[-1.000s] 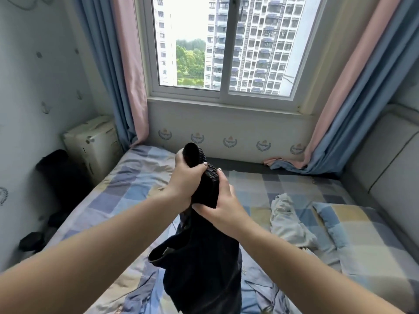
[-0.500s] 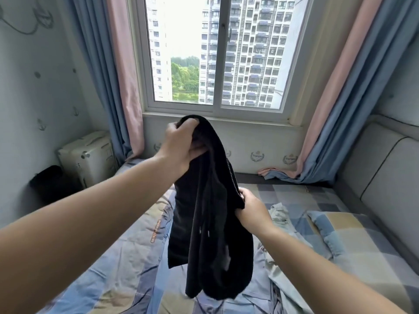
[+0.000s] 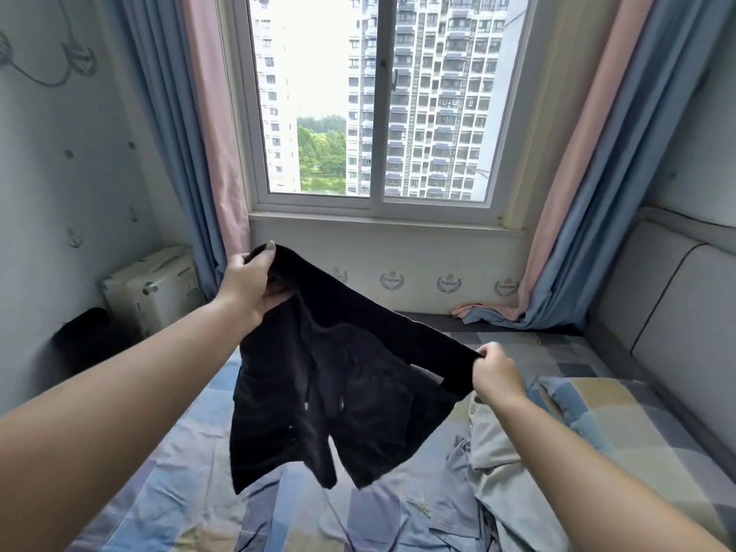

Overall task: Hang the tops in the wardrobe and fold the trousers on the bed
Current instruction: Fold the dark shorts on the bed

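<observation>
A pair of black shorts (image 3: 338, 396) with drawstrings hangs in the air above the bed (image 3: 179, 472), stretched by its waistband between both hands. My left hand (image 3: 255, 284) grips one end of the waistband, raised at the left. My right hand (image 3: 496, 372) pinches the other end, lower and to the right. The two short legs dangle down towards the checked sheet. A crumpled pale grey-green garment (image 3: 513, 484) lies on the bed under my right forearm.
A checked pillow (image 3: 621, 416) lies at the right beside the padded grey headboard (image 3: 677, 312). The window (image 3: 378, 101) with pink and blue curtains is straight ahead. A cream box (image 3: 153, 288) and a dark bag (image 3: 87, 336) stand left of the bed.
My hands have spread apart. The right hand moved out to the right along the waistband, and the bunched black garment has opened out wide into shorts.
</observation>
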